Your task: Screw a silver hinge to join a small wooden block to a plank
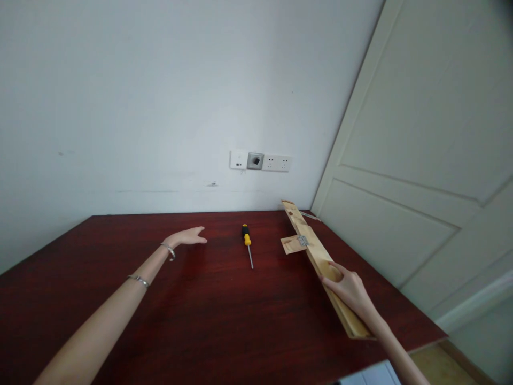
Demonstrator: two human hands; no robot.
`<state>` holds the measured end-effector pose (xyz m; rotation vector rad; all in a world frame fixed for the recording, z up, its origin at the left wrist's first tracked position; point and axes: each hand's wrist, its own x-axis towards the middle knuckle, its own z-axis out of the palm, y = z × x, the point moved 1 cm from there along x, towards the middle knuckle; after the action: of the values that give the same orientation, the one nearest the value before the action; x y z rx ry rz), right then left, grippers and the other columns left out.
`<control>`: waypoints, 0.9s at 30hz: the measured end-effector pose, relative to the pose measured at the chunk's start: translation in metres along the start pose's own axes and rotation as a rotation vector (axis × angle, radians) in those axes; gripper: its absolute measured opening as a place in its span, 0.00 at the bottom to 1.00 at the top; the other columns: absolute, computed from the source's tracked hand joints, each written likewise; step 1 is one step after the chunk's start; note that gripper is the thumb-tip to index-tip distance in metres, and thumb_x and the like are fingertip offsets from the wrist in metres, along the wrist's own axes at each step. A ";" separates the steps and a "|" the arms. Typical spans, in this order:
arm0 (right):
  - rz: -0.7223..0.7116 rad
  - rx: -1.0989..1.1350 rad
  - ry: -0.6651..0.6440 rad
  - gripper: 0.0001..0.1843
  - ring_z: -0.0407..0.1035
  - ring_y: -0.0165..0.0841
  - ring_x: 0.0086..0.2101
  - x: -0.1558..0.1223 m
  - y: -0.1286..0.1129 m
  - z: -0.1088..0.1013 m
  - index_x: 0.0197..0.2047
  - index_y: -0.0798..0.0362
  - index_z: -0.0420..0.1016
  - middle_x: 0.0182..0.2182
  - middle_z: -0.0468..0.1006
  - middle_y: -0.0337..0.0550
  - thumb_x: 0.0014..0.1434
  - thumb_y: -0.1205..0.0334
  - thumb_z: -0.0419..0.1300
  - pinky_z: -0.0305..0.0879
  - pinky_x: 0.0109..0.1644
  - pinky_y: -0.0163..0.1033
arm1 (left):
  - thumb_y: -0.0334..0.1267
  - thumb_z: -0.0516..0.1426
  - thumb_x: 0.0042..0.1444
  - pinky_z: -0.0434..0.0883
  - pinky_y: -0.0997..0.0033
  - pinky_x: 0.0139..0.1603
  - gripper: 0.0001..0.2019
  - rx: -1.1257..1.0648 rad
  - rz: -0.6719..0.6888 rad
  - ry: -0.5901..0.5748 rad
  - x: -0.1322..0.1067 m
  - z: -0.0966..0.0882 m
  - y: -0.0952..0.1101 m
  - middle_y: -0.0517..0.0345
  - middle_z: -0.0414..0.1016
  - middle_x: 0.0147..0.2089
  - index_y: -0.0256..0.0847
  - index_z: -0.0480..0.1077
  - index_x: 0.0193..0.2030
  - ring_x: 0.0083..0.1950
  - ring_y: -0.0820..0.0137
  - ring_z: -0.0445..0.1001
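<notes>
Across dark red wooden counter (pixel 224 321), below white wall (pixel 160 107): long pale wooden plank (pixel 312 248) along right edge, small wood block (pixel 290 245) hinged to its left side. Person's right hand (pixel 349 293) grasps plank near middle, thumb on top face. Person's left hand (pixel 186 236) released, fingers outstretched low over counter, near but apart from yellow-and-black screwdriver (pixel 247 243), which lies between left hand and plank.

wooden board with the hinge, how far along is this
Done: a hinge sits where the small block meets the wooden board. In hand: the right hand holds the board; the left hand hovers open over the table. Left: the screwdriver lies untouched, apart from both hands.
</notes>
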<state>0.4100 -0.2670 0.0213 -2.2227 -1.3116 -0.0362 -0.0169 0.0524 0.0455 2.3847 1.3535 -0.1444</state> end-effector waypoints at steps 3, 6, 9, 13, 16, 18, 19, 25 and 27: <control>-0.007 -0.017 -0.026 0.31 0.74 0.49 0.46 0.007 0.015 0.001 0.53 0.60 0.75 0.43 0.81 0.55 0.50 0.49 0.59 0.66 0.51 0.45 | 0.51 0.50 0.50 0.47 0.69 0.69 0.46 0.080 -0.022 -0.038 -0.002 -0.002 0.003 0.37 0.41 0.72 0.20 0.43 0.70 0.72 0.60 0.46; -0.028 -0.034 -0.053 0.31 0.74 0.49 0.48 0.012 0.023 0.007 0.53 0.63 0.74 0.46 0.80 0.58 0.50 0.51 0.59 0.65 0.53 0.46 | 0.50 0.51 0.49 0.48 0.67 0.69 0.46 0.119 -0.042 -0.050 -0.005 -0.001 0.008 0.36 0.42 0.71 0.21 0.44 0.69 0.72 0.58 0.47; -0.046 -0.065 -0.050 0.30 0.73 0.49 0.49 0.018 0.025 0.015 0.53 0.62 0.74 0.46 0.80 0.57 0.50 0.53 0.60 0.65 0.54 0.46 | 0.49 0.53 0.47 0.51 0.66 0.68 0.47 0.125 -0.056 -0.033 -0.004 0.002 0.010 0.32 0.43 0.70 0.19 0.44 0.69 0.71 0.56 0.49; -0.058 -0.105 -0.036 0.30 0.74 0.49 0.48 0.024 0.024 0.024 0.53 0.61 0.75 0.44 0.81 0.55 0.49 0.53 0.61 0.65 0.54 0.46 | 0.49 0.53 0.46 0.54 0.64 0.67 0.49 0.141 -0.071 -0.032 -0.001 0.008 0.009 0.33 0.43 0.70 0.22 0.41 0.70 0.71 0.56 0.50; -0.076 -0.116 -0.049 0.31 0.73 0.49 0.48 0.028 0.026 0.029 0.54 0.63 0.74 0.46 0.80 0.57 0.50 0.53 0.60 0.64 0.55 0.46 | 0.51 0.54 0.46 0.54 0.62 0.67 0.50 0.159 -0.094 -0.045 0.000 0.012 0.008 0.33 0.43 0.71 0.22 0.41 0.70 0.71 0.54 0.49; -0.085 -0.115 -0.064 0.32 0.72 0.48 0.49 0.030 0.027 0.032 0.56 0.64 0.72 0.47 0.79 0.57 0.51 0.53 0.59 0.63 0.56 0.46 | 0.52 0.54 0.45 0.54 0.61 0.67 0.51 0.163 -0.108 -0.051 0.000 0.014 0.007 0.32 0.42 0.71 0.22 0.41 0.70 0.71 0.51 0.48; -0.089 -0.115 -0.069 0.32 0.72 0.48 0.50 0.030 0.028 0.032 0.56 0.64 0.72 0.47 0.79 0.57 0.51 0.53 0.59 0.62 0.56 0.45 | 0.52 0.55 0.45 0.54 0.60 0.67 0.51 0.164 -0.112 -0.054 0.000 0.014 0.007 0.31 0.42 0.71 0.22 0.41 0.71 0.71 0.51 0.48; -0.091 -0.116 -0.086 0.33 0.71 0.48 0.51 0.030 0.027 0.033 0.56 0.66 0.71 0.50 0.78 0.58 0.51 0.53 0.59 0.59 0.59 0.45 | 0.47 0.55 0.45 0.54 0.55 0.67 0.50 0.153 -0.127 -0.056 0.006 0.018 0.010 0.28 0.42 0.70 0.20 0.40 0.70 0.71 0.46 0.48; -0.094 -0.109 -0.088 0.33 0.71 0.48 0.51 0.030 0.026 0.032 0.56 0.67 0.71 0.49 0.78 0.59 0.51 0.53 0.59 0.59 0.59 0.45 | 0.46 0.54 0.45 0.55 0.53 0.66 0.49 0.143 -0.128 -0.028 0.010 0.020 0.012 0.26 0.41 0.70 0.19 0.40 0.70 0.70 0.45 0.47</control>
<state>0.4395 -0.2374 -0.0087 -2.2745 -1.4937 -0.0454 0.0006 0.0472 0.0273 2.4000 1.5301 -0.3195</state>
